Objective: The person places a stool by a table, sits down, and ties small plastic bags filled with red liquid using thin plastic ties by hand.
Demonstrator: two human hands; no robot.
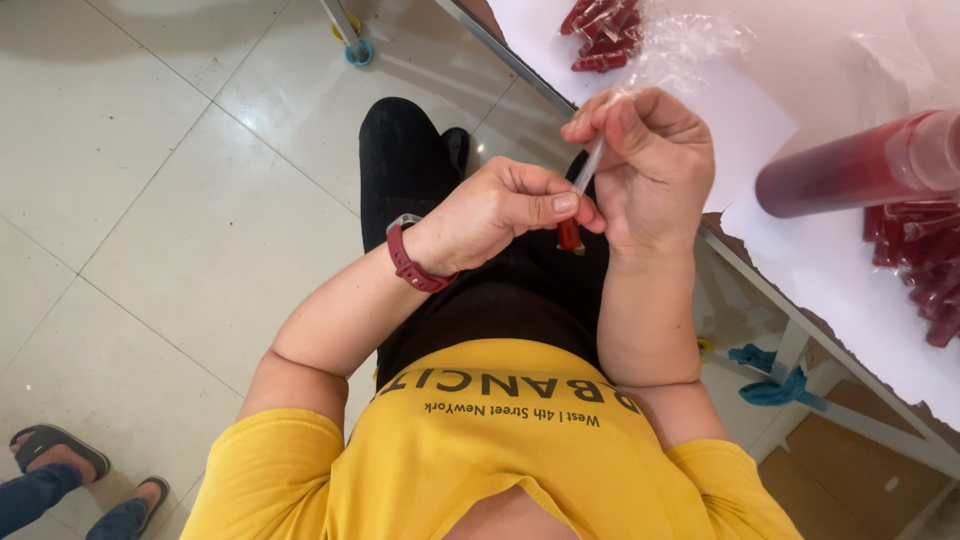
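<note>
Pale tiled floor (170, 200) below; a white-covered bench (760, 130) runs from 12 to 4 o'clock, its metal frame edge just past the knees. Seated person, view straight down over a yellow shirt (500, 440) and black trousers.

Both hands meet over the lap, clear of the bench, likely so the work sits close under the eyes. Left hand (495, 212), dark red wrist strap (407, 258) at its 8 o'clock, has its grip closed: thumb and forefinger pinch the lower part of a thin clear plastic tube with a red-filled bottom end (578, 200). Right hand (655, 165) is curled shut around the tube's upper end at 12 o'clock, holding it near upright; the red end hangs down.

On the bench: a large red-filled clear cylinder lying on its side (850, 170) at 3 o'clock, a heap of small red tubes (925, 270) just beneath it, more in a clear bag (605, 35) at 12 o'clock. Another person's sandalled feet (70, 470) at 8 o'clock.
</note>
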